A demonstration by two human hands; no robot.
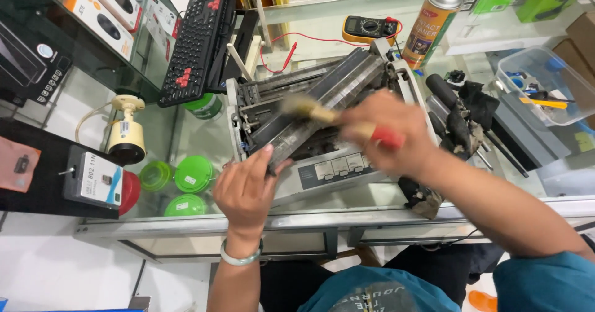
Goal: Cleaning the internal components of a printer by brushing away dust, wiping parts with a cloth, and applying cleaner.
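An opened grey printer (347,169) lies on a glass counter (204,132), its long dusty inner assembly (328,98) tilted up. My left hand (245,191) rests on the printer's front left corner, fingertips against the lower end of that assembly. My right hand (387,132) grips a paintbrush (338,117) by its red and wooden handle. The bristles, blurred by motion, lie on the assembly near its middle.
A black keyboard (198,39) with red keys leans at the back left. A yellow multimeter (370,27) with red leads and a spray can (432,21) stand behind the printer. Dirty black rags (465,117) and a clear plastic box (545,83) lie right. Green lids (193,174) show under the glass.
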